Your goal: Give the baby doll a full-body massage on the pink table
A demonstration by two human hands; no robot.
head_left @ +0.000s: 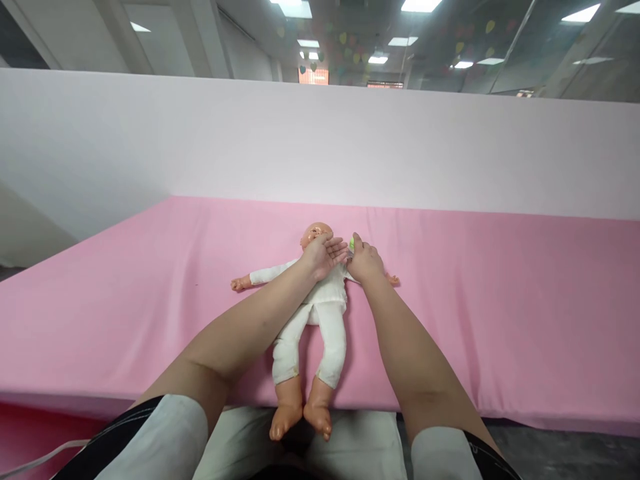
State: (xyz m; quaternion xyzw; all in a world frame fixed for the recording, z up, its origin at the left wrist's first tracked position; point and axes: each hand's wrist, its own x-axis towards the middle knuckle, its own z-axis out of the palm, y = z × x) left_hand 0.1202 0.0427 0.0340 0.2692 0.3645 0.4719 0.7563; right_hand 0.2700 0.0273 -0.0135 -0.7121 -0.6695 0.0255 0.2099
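A baby doll [320, 320] in a white suit lies on its back on the pink sheet [500, 313], head away from me, bare feet hanging over the near edge. My left hand [323, 255] rests flat on the doll's upper chest just below its head, fingers together and stretched out. Beside it, my right hand [365, 261] sits at the doll's right shoulder, closed around a small green object [352, 243] that peeks out past the fingers. The doll's left arm sticks out to the side; its other hand shows beyond my right wrist.
The pink sheet covers a wide flat surface, with a pale pink wall panel [320, 140] rising behind it. A white pad [350, 447] lies at the near edge under the doll's feet. Ceiling lights and glass partitions show above.
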